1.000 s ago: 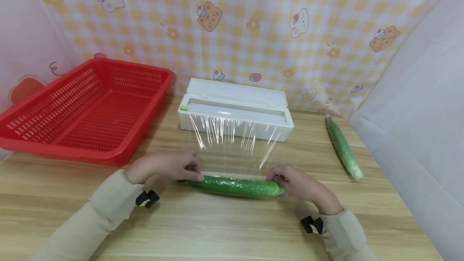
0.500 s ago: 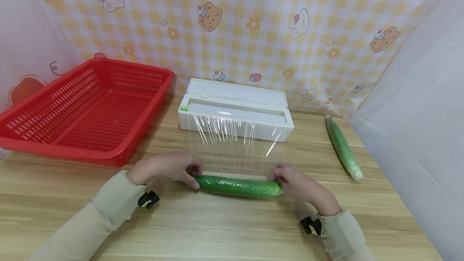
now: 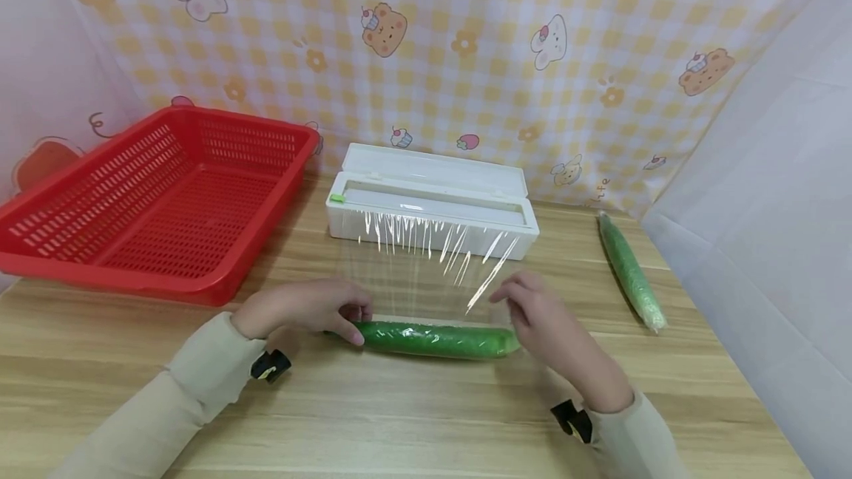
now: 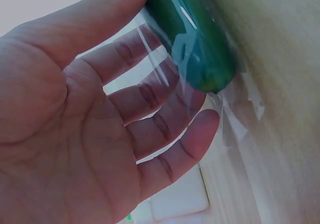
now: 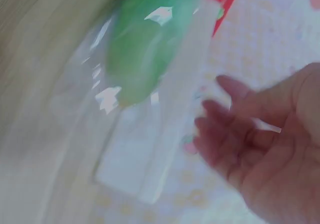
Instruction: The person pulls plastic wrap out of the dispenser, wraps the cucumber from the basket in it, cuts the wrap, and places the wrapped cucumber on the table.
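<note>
A green cucumber (image 3: 435, 340) lies crosswise on the table, wrapped in clear plastic film. My left hand (image 3: 316, 309) holds its left end, thumb at the front and fingers behind. In the left wrist view, film covers the cucumber's tip (image 4: 207, 69) and some of the fingers (image 4: 150, 94). My right hand (image 3: 542, 324) hovers just beyond the right end, fingers loosely bent and holding nothing. The right wrist view shows it apart from the cucumber (image 5: 142, 49), somewhat blurred. A sheet of cling film (image 3: 413, 283) stretches from the white dispenser (image 3: 433, 231) to the cucumber.
The dispenser's lid (image 3: 433, 168) stands raised, with a green slider (image 3: 337, 199) at its left. A red plastic basket (image 3: 200, 283) is at the left. Another film-wrapped cucumber (image 3: 629, 268) lies at the right, and a checked curtain (image 3: 433, 80) hangs behind.
My right hand has let go of the cucumber's right end and risen slightly away. My left thumb has shifted a little left and down along the cucumber.
</note>
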{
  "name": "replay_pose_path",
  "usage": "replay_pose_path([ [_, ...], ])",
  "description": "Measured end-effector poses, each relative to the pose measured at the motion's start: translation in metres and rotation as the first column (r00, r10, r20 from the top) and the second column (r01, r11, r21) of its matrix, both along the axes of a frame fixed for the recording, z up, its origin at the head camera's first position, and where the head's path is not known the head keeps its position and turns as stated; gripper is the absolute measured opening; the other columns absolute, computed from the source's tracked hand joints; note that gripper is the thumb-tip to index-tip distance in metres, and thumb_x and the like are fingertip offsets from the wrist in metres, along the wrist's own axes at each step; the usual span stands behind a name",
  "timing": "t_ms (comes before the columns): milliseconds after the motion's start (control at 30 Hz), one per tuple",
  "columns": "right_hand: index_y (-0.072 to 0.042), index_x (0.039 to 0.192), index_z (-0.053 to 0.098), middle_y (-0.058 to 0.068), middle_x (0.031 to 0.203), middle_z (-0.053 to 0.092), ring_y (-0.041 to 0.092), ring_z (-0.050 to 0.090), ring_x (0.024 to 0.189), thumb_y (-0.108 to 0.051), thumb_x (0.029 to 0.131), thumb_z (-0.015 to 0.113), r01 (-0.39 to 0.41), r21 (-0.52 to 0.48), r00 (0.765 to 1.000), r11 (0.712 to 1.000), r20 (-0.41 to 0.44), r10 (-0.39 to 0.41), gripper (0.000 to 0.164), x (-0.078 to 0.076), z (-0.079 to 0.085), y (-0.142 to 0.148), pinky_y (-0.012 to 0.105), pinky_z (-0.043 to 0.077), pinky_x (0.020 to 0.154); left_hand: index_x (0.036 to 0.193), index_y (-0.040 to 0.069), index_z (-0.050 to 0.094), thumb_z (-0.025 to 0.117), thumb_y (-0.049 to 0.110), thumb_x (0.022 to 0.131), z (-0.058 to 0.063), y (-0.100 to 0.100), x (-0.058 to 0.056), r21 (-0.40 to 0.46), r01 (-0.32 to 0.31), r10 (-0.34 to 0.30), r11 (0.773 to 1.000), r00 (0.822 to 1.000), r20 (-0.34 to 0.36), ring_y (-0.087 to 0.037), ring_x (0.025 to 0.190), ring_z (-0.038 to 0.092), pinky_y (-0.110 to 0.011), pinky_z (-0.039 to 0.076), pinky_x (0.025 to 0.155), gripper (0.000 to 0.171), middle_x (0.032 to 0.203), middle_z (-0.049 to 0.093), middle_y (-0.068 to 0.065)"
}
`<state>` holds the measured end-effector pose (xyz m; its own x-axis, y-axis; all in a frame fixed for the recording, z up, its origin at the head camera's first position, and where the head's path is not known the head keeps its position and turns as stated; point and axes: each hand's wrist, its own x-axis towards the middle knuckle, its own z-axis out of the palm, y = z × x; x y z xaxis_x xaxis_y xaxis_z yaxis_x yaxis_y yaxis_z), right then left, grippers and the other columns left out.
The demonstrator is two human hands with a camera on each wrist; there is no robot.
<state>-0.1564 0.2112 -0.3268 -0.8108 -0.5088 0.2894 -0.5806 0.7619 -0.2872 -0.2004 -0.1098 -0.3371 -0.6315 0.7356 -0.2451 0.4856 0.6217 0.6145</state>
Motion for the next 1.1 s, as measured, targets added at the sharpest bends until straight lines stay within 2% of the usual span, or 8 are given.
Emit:
replay_pose_path([
  [67, -0.002, 0.092, 0.066, 0.005, 0.094, 0.062, 0.019, 0.062, 0.088, 0.009, 0.080, 0.059, -0.101, 0.018, 0.994, 0.995, -0.033, 0.101, 0.018, 0.004, 0.001, -0.007, 0.027, 0.053, 0.077, 0.086, 0.015, 0.061, 0.073, 0.023, 0.079, 0.000, 0.000, 0.000, -0.003, 0.004, -0.004, 1.000, 1.000, -0.006, -0.009, 0.072, 0.047, -0.023, 0.042, 0.065, 0.016, 0.075, 0.054, 0.005],
  [167, -0.002, 0.097, 0.065, 0.004, 0.095, 0.061, 0.017, 0.061, 0.088, -0.001, 0.081, 0.066, -0.196, 0.075, 0.980, 0.978, 0.050, 0.193, 0.016, 0.009, -0.001, -0.016, 0.026, 0.053, 0.077, 0.086, 0.015, 0.061, 0.073, 0.023, 0.079, -0.001, 0.000, 0.000, -0.006, 0.012, -0.012, 1.000, 1.000, -0.024, -0.008, 0.073, 0.048, -0.023, 0.042, 0.067, 0.016, 0.076, 0.055, 0.006],
  [300, -0.002, 0.103, 0.063, 0.004, 0.098, 0.057, 0.016, 0.059, 0.090, -0.007, 0.078, 0.072, -0.173, 0.158, 0.979, 0.972, 0.137, 0.151, 0.027, 0.013, -0.005, -0.022, 0.028, 0.052, 0.078, 0.085, 0.014, 0.061, 0.073, 0.024, 0.079, 0.001, 0.002, 0.001, -0.018, 0.029, -0.030, 0.999, 0.998, -0.062, -0.007, 0.071, 0.047, -0.022, 0.042, 0.065, 0.017, 0.075, 0.055, 0.006],
  [467, -0.004, 0.103, 0.062, 0.003, 0.097, 0.055, 0.015, 0.056, 0.088, -0.009, 0.073, 0.077, -0.134, 0.195, 0.986, 0.972, 0.122, 0.112, 0.034, 0.016, -0.010, -0.023, 0.031, 0.051, 0.077, 0.079, 0.012, 0.059, 0.074, 0.025, 0.077, 0.006, 0.005, 0.005, -0.039, 0.019, -0.022, 0.999, 0.996, -0.087, -0.006, 0.066, 0.043, -0.020, 0.038, 0.060, 0.019, 0.069, 0.050, 0.006],
  [700, -0.003, 0.105, 0.062, 0.002, 0.096, 0.055, 0.012, 0.053, 0.085, -0.017, 0.075, 0.075, -0.123, 0.188, 0.981, 0.975, 0.174, 0.090, 0.035, 0.013, -0.010, -0.019, 0.030, 0.049, 0.076, 0.075, 0.010, 0.059, 0.074, 0.021, 0.078, 0.010, 0.004, 0.008, -0.026, -0.051, 0.051, 0.998, 0.999, -0.013, -0.007, 0.065, 0.043, -0.020, 0.038, 0.059, 0.019, 0.068, 0.050, 0.005],
  [833, -0.003, 0.108, 0.062, 0.000, 0.096, 0.055, 0.011, 0.051, 0.085, -0.021, 0.078, 0.072, -0.120, 0.170, 0.968, 0.978, 0.240, 0.077, 0.036, 0.010, -0.012, -0.016, 0.030, 0.048, 0.075, 0.078, 0.011, 0.060, 0.073, 0.022, 0.079, 0.006, 0.000, 0.005, -0.026, -0.073, 0.073, 0.997, 0.997, 0.009, -0.008, 0.068, 0.044, -0.021, 0.040, 0.062, 0.018, 0.070, 0.051, 0.004],
  [933, -0.003, 0.110, 0.061, -0.001, 0.096, 0.053, 0.010, 0.048, 0.084, -0.021, 0.081, 0.070, -0.136, 0.156, 0.959, 0.978, 0.269, 0.090, 0.036, 0.008, -0.013, -0.013, 0.029, 0.047, 0.075, 0.081, 0.010, 0.062, 0.072, 0.021, 0.080, 0.003, -0.003, 0.001, -0.013, -0.053, 0.053, 0.999, 0.999, 0.004, -0.008, 0.069, 0.046, -0.021, 0.041, 0.064, 0.014, 0.072, 0.054, 0.005],
  [1100, -0.003, 0.111, 0.061, -0.002, 0.094, 0.052, 0.009, 0.045, 0.081, -0.021, 0.082, 0.069, -0.174, 0.152, 0.955, 0.973, 0.266, 0.129, 0.036, 0.006, -0.013, -0.009, 0.027, 0.044, 0.072, 0.094, 0.010, 0.068, 0.064, 0.019, 0.087, 0.011, -0.008, -0.004, -0.020, -0.061, 0.060, 0.998, 0.997, -0.046, -0.009, 0.077, 0.053, -0.024, 0.046, 0.069, 0.012, 0.082, 0.061, 0.005],
])
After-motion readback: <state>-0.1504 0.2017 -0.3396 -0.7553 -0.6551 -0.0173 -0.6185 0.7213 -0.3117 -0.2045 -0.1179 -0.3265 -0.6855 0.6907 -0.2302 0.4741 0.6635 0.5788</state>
